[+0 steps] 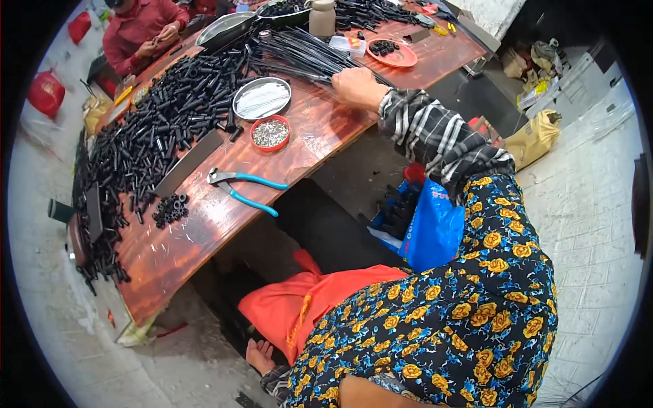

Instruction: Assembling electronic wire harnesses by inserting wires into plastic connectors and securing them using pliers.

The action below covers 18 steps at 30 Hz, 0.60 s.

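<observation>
My right hand (357, 88), in a black-and-white plaid sleeve, reaches over the table (316, 139). Its fingers are curled at a bundle of long thin black rods (306, 54); the fingertips are partly hidden. Down beside my lap, my left hand (259, 356) hangs with its palm up, fingers loosely apart and nothing in it. Left of the bundle, a round metal dish (288, 109) contains thin white sticks (262, 100). Just in front of it is a red dish (254, 140) of small metal pieces (271, 132). Blue-handled cutting pliers (252, 179) lie near the table edge.
Black tubular parts (170, 109) heap across the left side, with small black rings (171, 209) nearby. An orange plate (411, 58) and a beige jar (322, 19) stand at the back. A person in red (139, 34) works across the table. A blue bag (435, 228) is below.
</observation>
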Motion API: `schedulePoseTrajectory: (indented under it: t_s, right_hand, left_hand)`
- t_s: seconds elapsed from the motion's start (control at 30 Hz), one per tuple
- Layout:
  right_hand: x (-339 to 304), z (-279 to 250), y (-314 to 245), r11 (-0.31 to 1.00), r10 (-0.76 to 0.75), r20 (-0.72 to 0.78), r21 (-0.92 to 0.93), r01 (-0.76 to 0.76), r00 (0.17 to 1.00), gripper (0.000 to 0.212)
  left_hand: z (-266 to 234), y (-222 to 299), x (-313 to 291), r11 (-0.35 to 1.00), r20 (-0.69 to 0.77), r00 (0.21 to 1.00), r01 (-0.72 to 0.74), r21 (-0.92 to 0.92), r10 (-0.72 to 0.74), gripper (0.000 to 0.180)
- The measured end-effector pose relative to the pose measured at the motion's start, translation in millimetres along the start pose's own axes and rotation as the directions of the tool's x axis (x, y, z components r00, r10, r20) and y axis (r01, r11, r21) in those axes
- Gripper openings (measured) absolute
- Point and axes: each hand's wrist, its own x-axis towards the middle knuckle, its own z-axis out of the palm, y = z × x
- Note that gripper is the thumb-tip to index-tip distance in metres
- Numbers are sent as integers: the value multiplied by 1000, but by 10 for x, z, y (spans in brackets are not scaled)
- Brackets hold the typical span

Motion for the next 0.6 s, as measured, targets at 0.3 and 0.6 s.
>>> schedulePoseTrajectory:
  t_s: [0.3, 0.6]
  right_hand:
    - [-20, -99, 236, 970, 232, -97, 104, -222, 968, 23]
    - [88, 27, 148, 958, 254, 40, 126, -257, 966, 28]
  left_hand:
    - [59, 218, -123, 999, -68, 997, 33, -19, -34, 30]
    - [157, 253, -257, 999, -11, 1000, 22, 36, -21, 35]
